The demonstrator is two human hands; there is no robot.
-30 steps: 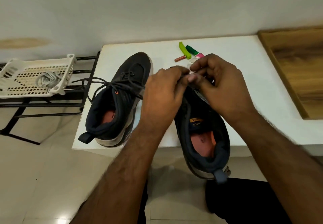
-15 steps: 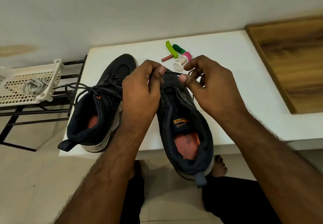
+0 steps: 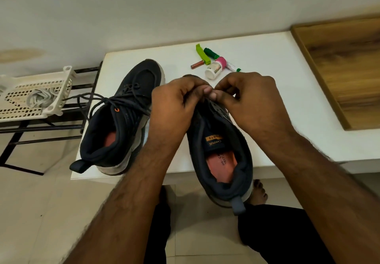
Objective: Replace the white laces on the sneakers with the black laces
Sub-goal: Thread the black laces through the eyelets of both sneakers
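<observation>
Two dark navy sneakers sit on a white table (image 3: 277,103). The left sneaker (image 3: 123,119) is threaded with a black lace (image 3: 96,99) whose loose ends trail to the left. The right sneaker (image 3: 222,156) overhangs the table's front edge, heel toward me. Over its front eyelets, my left hand (image 3: 174,107) and my right hand (image 3: 246,101) meet with fingertips pinched together. A dark lace seems to be held between them, mostly hidden by the fingers. A bundle of white laces (image 3: 39,98) lies in a white perforated basket (image 3: 22,111) at the left.
Behind the shoes lie a green clip (image 3: 202,53), a small brown tube (image 3: 197,64), a white bottle with a pink cap (image 3: 214,69) and a green-capped pen (image 3: 211,52). A wooden tray (image 3: 349,68) lies at the right. The basket rests on a black metal rack (image 3: 41,128). My bare foot (image 3: 259,193) is below.
My hands, apart half a second ago with a lace stretched between them, have come together at the front of the right sneaker. The camera view has shifted slightly.
</observation>
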